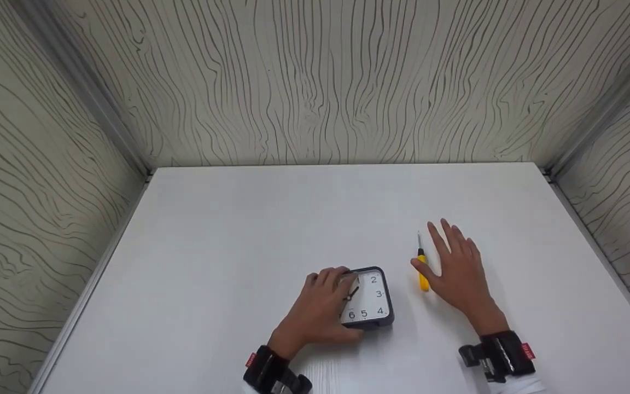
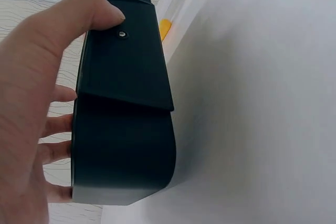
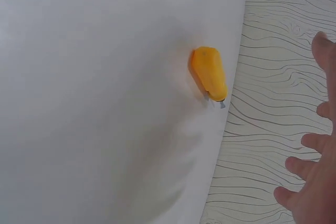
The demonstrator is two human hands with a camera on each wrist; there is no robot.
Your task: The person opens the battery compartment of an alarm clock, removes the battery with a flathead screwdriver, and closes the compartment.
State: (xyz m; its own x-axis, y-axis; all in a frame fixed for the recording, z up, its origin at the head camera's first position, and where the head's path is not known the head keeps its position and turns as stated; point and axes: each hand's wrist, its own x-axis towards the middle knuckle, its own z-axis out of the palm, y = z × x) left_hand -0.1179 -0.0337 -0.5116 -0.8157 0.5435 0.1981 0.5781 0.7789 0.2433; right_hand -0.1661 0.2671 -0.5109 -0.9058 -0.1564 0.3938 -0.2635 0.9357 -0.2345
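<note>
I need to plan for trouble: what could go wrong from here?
The left grip lies partly over the clock and might smudge its face. The screwdriver lies unheld near the right grip; a nudge could roll it away. The left thumb sits beside what looks like a screw, so a slipping screwdriver might jab it.

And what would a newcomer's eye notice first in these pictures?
Probably the square, dark-cased clock with a white dial, held in the person's left hand, low in the head view. Next comes the yellow-handled screwdriver with a black collar, on the white table close to the right hand.
</note>
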